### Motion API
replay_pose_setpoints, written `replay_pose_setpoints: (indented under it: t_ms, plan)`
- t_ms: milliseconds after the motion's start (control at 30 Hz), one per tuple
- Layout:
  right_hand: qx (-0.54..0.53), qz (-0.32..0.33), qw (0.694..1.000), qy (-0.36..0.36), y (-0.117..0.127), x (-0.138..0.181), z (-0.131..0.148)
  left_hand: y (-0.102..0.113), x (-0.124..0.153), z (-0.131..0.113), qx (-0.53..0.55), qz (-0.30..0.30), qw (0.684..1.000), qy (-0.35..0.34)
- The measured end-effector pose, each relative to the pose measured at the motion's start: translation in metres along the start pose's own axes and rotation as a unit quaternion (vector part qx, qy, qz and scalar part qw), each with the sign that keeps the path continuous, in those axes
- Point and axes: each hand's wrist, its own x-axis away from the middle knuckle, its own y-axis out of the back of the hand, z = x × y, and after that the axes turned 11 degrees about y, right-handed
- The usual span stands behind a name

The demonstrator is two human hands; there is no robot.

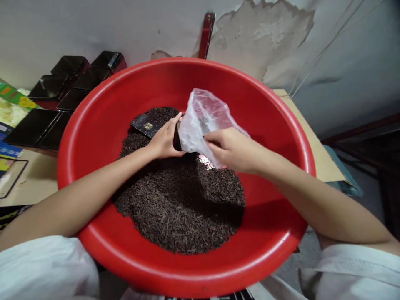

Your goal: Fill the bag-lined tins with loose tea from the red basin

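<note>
A big red plastic basin (pixel 103 112) sits in front of me, holding a heap of dark loose tea leaves (pixel 181 208). My left hand (pixel 165 139) is closed around a black tin (pixel 146 125) that lies tilted on the leaves, its mouth toward the bag. My right hand (pixel 231 149) pinches the edge of a clear plastic bag (pixel 203 118), held up over the leaves right beside the tin. The bag's lower end is hidden behind my right hand.
Several black tins (pixel 71 79) are stacked at the back left by the wall. A tan tabletop (pixel 312 141) lies under the basin, with colourful printed cartons (pixel 11 108) at the far left. A red handle (pixel 206 35) leans on the peeling wall.
</note>
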Motion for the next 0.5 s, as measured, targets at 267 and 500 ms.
replay_pose_setpoints:
  t_ms: [267,500]
  plan:
    - [-0.062,0.010,0.994,0.085,-0.008,0.000,-0.039,-0.008,0.000,-0.001,0.002,0.014,1.000,0.019]
    - [-0.060,0.062,0.991,0.099,-0.026,-0.014,-0.043,-0.003,0.001,-0.010,0.007,0.022,1.000,0.009]
